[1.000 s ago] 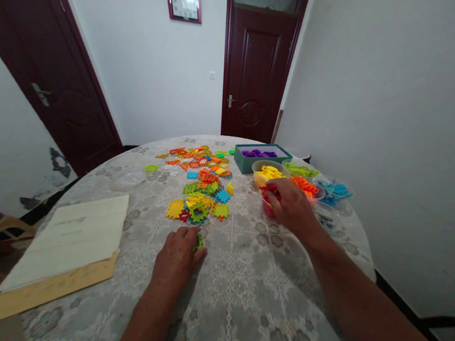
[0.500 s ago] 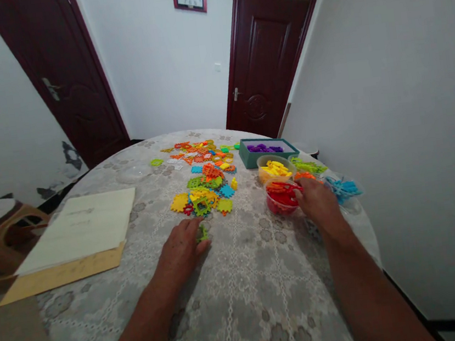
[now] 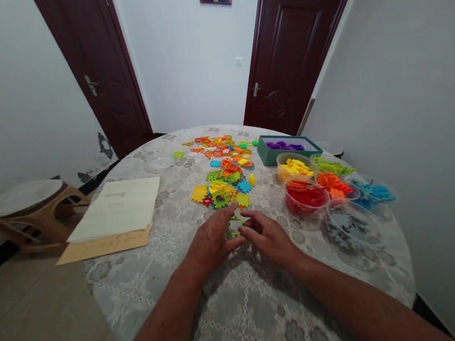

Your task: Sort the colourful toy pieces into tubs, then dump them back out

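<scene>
A small green plastic building piece [image 3: 234,227] sits between my hands over the tablecloth, partly covered by fingers. My left hand [image 3: 213,237] is closed on its left side, thumb and fingertips curled round it. From the other side my right hand [image 3: 266,236] has its thumb and fingertips drawn together at the piece; whether it holds anything small there I cannot make out. Just beyond lies a pile of colourful interlocking pieces, with a square green frame [image 3: 220,198], a yellow piece [image 3: 199,194] and a blue one [image 3: 245,186].
On the right stand tubs of red pieces [image 3: 305,197], yellow pieces [image 3: 296,167], orange pieces [image 3: 334,184], blue pieces [image 3: 373,193] and grey pieces [image 3: 344,228]. Behind them is a teal box [image 3: 268,156] with purple pieces. Paper sheets [image 3: 118,209] lie left, near a wooden stool [image 3: 39,210].
My right hand has left the tub of red pieces and come left to meet my left hand at the green piece. The camera view has turned somewhat left.
</scene>
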A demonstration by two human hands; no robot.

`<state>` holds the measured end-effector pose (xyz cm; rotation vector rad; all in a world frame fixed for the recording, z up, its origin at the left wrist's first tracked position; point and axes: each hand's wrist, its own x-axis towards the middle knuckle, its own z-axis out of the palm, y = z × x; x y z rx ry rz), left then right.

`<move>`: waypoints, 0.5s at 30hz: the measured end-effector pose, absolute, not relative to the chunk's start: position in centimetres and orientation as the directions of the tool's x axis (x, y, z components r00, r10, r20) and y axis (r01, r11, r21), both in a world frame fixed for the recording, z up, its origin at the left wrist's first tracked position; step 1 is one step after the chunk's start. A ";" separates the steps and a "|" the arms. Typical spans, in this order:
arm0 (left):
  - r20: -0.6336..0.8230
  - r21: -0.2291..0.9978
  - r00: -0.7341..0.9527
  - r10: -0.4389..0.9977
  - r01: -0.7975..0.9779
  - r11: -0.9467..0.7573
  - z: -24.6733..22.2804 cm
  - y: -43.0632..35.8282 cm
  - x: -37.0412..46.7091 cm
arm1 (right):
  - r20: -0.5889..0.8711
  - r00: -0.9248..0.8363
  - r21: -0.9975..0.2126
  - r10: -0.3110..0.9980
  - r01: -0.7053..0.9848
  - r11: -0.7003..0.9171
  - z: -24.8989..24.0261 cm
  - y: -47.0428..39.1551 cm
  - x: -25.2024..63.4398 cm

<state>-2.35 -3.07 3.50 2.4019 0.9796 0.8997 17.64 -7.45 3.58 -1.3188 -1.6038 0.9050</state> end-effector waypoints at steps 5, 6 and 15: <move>0.424 0.541 0.593 0.684 0.440 -0.717 3.4 -3.1 -2.3 | 0.064 -0.050 -0.979 0.997 0.191 0.073 2.4 -6.2 17.9; 0.415 0.540 0.587 0.695 0.456 -0.708 3.3 -3.1 -2.2 | 0.092 -0.038 -0.972 0.995 0.213 0.098 2.4 -6.0 18.3; 0.221 0.792 0.326 0.919 0.491 -0.364 3.6 -2.5 -2.3 | 0.119 -0.082 -0.932 0.990 0.335 0.139 2.4 -4.4 18.6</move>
